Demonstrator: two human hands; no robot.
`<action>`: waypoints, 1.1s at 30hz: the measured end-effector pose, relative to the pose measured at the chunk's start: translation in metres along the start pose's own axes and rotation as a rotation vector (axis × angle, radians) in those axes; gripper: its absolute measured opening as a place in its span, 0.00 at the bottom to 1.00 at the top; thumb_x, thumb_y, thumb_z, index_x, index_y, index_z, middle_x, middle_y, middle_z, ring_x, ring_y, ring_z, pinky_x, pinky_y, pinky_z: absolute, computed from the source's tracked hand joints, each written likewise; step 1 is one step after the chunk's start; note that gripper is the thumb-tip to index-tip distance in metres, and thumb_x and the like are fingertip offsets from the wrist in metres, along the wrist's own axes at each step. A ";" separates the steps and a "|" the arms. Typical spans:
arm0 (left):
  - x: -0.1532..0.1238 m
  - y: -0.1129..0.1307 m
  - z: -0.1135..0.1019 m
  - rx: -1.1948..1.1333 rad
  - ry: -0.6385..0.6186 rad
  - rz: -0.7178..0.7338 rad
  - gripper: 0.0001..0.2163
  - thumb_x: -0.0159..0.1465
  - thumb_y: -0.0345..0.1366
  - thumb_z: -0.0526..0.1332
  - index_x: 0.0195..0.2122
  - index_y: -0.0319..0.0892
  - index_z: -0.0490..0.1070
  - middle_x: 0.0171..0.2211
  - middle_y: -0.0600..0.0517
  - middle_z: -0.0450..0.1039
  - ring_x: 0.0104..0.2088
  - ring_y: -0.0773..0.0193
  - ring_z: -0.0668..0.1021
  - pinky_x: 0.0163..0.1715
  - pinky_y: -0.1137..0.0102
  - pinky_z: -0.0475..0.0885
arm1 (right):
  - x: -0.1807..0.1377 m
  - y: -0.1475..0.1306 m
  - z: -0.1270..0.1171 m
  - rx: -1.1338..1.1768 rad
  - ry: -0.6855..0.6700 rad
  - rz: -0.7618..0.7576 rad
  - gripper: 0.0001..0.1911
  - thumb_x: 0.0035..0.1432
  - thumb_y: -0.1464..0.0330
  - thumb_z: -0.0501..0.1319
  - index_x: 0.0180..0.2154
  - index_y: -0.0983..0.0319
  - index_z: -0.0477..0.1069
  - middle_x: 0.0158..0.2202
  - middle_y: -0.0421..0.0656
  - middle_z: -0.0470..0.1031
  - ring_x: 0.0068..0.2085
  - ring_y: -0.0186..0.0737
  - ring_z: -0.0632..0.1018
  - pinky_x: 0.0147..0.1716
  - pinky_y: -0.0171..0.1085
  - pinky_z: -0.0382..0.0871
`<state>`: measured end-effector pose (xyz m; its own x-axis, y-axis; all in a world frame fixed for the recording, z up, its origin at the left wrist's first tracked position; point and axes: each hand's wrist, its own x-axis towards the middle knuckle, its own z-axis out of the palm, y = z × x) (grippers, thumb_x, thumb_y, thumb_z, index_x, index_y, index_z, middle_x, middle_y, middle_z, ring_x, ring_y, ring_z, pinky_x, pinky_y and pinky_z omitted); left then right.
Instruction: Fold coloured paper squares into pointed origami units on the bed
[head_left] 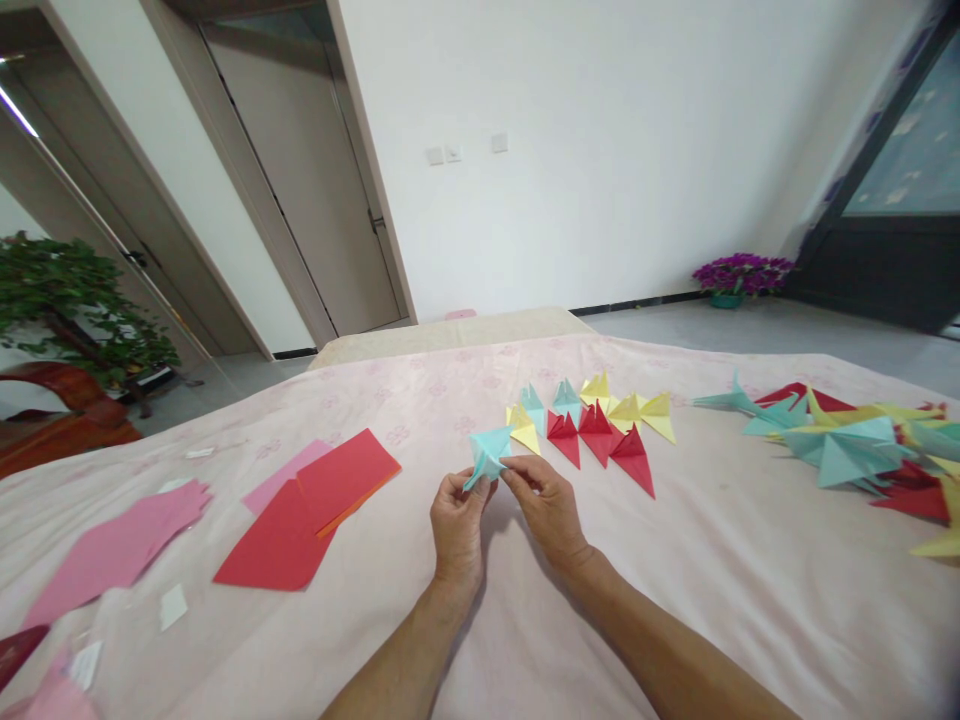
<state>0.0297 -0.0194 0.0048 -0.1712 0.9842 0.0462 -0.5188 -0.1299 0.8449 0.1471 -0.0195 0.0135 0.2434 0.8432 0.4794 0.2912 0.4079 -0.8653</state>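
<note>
Between my hands, just above the cloth, is a light blue folded paper crane (490,446). My left hand (457,515) pinches its lower left part, where a narrow point sticks out. The fingertips of my right hand (546,495) close on its right side. Just beyond my right hand stand several folded paper pieces: a yellow piece (523,428), a red piece (631,458) and a light blue piece (568,397) among them. Fingers cover part of the crane's lower edge.
Red paper sheets (281,540) and pink sheets (124,550) lie on the left of the pink flowered cloth (420,640). Finished paper cranes (847,448) in blue, yellow and red are heaped at the right. A wooden chair (56,415) stands at the far left.
</note>
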 end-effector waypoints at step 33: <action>0.000 0.004 -0.005 0.336 0.023 0.039 0.16 0.53 0.45 0.70 0.26 0.40 0.67 0.25 0.56 0.69 0.28 0.68 0.74 0.32 0.71 0.76 | -0.003 0.000 0.004 0.193 0.109 0.173 0.15 0.50 0.63 0.69 0.40 0.61 0.76 0.30 0.41 0.79 0.31 0.39 0.78 0.34 0.39 0.74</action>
<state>0.0239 -0.0201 0.0053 -0.2066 0.9757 0.0728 -0.2073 -0.1164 0.9713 0.1427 -0.0208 0.0117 0.3752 0.8678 0.3258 0.0576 0.3289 -0.9426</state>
